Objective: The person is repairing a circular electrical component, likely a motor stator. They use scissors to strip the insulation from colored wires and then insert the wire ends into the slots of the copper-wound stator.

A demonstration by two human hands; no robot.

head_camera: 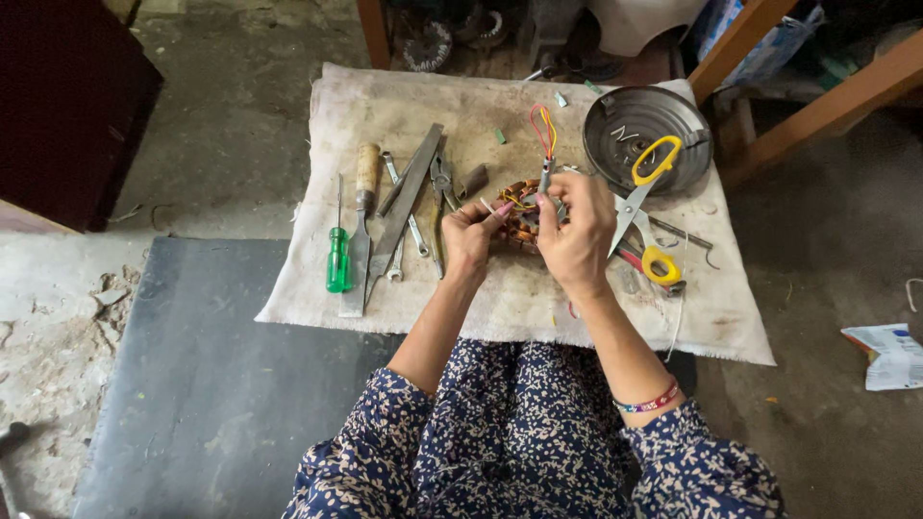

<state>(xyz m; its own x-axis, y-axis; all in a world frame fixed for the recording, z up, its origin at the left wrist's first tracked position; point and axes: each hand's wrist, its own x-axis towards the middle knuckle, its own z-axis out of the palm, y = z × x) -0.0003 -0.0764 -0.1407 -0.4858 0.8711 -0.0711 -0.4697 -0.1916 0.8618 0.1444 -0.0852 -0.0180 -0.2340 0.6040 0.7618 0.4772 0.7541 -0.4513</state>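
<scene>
A copper-wound coil ring lies on a dirty white cloth between both hands. My left hand pinches at the ring's left side, fingers closed on its windings. My right hand grips the ring's right side and a sleeved bundle of red, yellow and orange wires that rises from it. Yellow-handled scissors lie just right of my right hand.
Left of the hands lie a green screwdriver, a wooden-handled chisel, flat files, spanners and pliers. A round metal pan sits at the cloth's far right. A dark mat covers the floor nearby; wooden legs stand behind.
</scene>
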